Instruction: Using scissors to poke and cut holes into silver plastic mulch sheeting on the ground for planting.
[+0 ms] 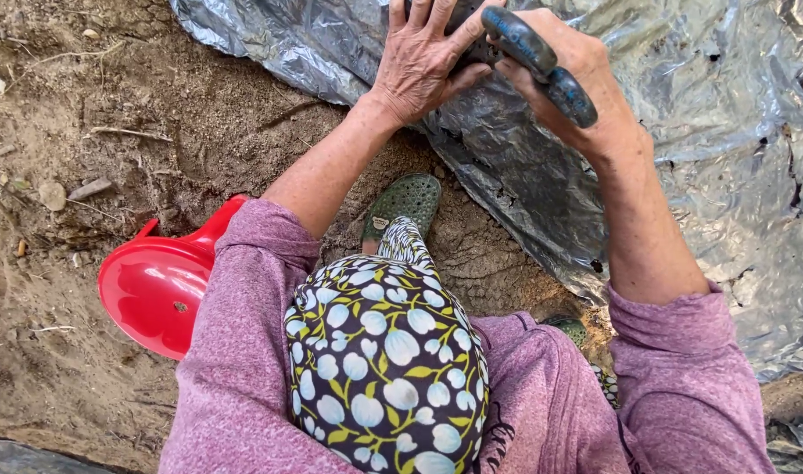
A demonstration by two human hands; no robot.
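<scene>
Two hands work over the silver plastic mulch sheet [682,114]: right hand [586,79] grips the blue-handled tool [537,61]; left hand [419,61] lies flat against its head, steadying it.

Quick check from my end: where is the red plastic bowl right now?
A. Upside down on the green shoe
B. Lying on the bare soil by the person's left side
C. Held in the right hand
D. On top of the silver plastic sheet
B: the red plastic bowl lies on the soil beside the left sleeve, clear of the silver plastic sheet; both the left hand and right hand are up at the sheet on a dark tool with blue handles.
</scene>
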